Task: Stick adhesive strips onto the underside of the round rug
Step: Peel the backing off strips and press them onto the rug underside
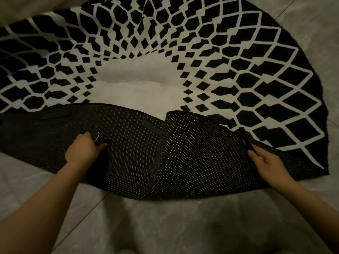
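Grey floor tiles [183,226] fill the near ground, dim and bare between the two forearms. Just beyond them the rug [256,79] has its near edge folded back, so the dotted black underside [183,162] lies face up across the middle of the view.

On that underside, the left hand [82,149] has its fingers curled round a small dark item with a pale corner, which looks like a strip or its backing; I cannot tell which. The right hand [266,162] lies near the fold's right edge with thumb and fingers closed on one end of a long dark strip [244,138], which runs up and away from it.

Farther in, two strips already lie flat on the underside: one [152,128] near the middle, one [55,115] off to the left. Past the fold, the black-and-white lattice top spreads away to the far floor.

By my reading, the job is part done and a further strip is being placed on the right. Next it needs laying flat on the dotted backing and pressing down along its length, with the fold kept from flopping back.

No brand, label or writing can be read.
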Tool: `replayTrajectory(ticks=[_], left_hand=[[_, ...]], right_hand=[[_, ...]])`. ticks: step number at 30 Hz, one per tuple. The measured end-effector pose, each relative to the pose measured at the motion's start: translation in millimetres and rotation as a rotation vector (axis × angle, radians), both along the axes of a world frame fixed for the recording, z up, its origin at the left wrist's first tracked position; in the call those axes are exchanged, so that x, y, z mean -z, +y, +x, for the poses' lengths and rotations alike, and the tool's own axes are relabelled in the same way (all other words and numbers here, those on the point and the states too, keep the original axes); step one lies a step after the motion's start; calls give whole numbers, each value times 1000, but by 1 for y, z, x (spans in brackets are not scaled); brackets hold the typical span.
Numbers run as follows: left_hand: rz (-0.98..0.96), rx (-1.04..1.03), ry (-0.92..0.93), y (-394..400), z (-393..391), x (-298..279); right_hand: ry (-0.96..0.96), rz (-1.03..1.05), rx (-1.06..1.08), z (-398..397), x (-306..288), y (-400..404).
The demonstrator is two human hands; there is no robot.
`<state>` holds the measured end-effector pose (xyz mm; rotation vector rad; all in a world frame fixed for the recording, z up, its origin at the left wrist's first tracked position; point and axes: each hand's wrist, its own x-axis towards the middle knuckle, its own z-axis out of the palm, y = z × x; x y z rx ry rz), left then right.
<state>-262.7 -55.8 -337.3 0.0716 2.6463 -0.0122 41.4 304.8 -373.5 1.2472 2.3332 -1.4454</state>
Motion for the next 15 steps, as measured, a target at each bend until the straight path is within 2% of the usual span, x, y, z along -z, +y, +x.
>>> replayTrajectory(ticks=[2,5,9,12,15], left_hand=[[-5,83,1,4,-5,-5],[-8,329,43,26,-18,-12],[132,514,23,87,-24,-10],[45,607,-74,109,-22,-3],[-35,679,-6,104,-24,3]], right_hand=[[15,-12,15,1,1,1],[4,-41,36,1,3,1],[51,-78,79,0,-1,0],[83,-83,99,-3,-3,-1],[91,-73,96,-5,-5,-2]])
